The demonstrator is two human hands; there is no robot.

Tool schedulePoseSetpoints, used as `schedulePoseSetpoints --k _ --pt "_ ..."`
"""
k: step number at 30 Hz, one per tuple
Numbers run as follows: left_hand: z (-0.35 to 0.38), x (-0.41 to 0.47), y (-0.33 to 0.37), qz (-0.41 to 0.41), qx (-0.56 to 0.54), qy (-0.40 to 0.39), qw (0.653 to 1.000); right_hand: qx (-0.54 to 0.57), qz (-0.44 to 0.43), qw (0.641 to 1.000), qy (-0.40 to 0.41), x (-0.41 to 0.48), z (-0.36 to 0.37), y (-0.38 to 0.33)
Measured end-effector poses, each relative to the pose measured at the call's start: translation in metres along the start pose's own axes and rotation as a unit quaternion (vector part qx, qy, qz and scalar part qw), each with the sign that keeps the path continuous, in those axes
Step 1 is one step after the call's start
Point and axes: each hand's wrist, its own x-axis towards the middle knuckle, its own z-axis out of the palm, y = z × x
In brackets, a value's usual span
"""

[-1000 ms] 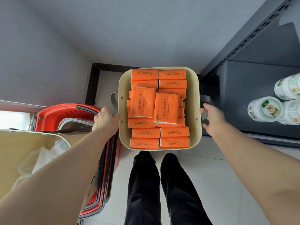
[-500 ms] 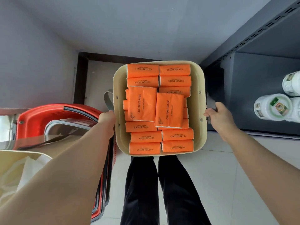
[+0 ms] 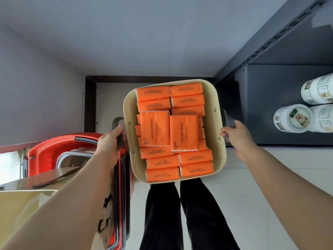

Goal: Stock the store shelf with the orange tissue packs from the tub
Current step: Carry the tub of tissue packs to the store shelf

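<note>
Head view, looking down past our own arms: at the far left edge a tan box (image 3: 21,201) fills the lower corner, and just beside it a red shopping basket (image 3: 54,147) stands on the pale floor (image 3: 252,195), its rim close against our left forearm. Our left hand (image 3: 110,141) is closed on the grey strap handle (image 3: 118,123) at the tub's left side, fingers curled around it.

The cream tub (image 3: 217,141) hangs between both hands, above our dark trouser legs (image 3: 180,213). It is packed with orange tissue packs (image 3: 156,129) — rows lying flat along the near and far walls, two larger-faced packs lying across the middle on top. The packs sit below the tub's rim, none over the edge. Beyond the tub's far wall runs a dark frame (image 3: 90,101) on the floor, against the grey wall (image 3: 126,33).

Our right hand (image 3: 236,134) grips the right strap handle (image 3: 229,121), closed around it. Just right of that hand begins the dark metal shelf (image 3: 270,105), its slotted upright (image 3: 270,40) slanting up to the top right corner. The shelf board nearest the tub is bare — open room up to the white printed canisters (image 3: 292,118) lying near the right edge of the frame.
</note>
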Motion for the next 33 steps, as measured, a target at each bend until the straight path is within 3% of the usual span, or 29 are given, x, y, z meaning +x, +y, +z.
schedulePoseSetpoints --k 6,10,16,25,33 --pt "0.01 -0.027 0.002 0.045 0.125 0.013 0.991 0.022 -0.054 0.996 -0.063 -0.017 -0.008 -0.007" --pt "0.017 -0.062 0.001 0.086 0.119 0.055 0.988 0.016 -0.071 0.994 -0.086 -0.038 -0.021 -0.003" --pt "0.004 -0.118 -0.002 0.096 0.167 0.059 0.98 -0.023 -0.086 0.989 -0.114 -0.077 -0.048 0.016" --pt "0.005 -0.19 -0.035 0.168 0.273 0.003 0.947 -0.048 -0.139 0.989 -0.023 -0.162 -0.09 0.099" --pt "0.035 -0.26 -0.103 0.195 0.375 -0.11 0.9 0.086 -0.09 0.989 0.085 -0.246 -0.143 0.224"
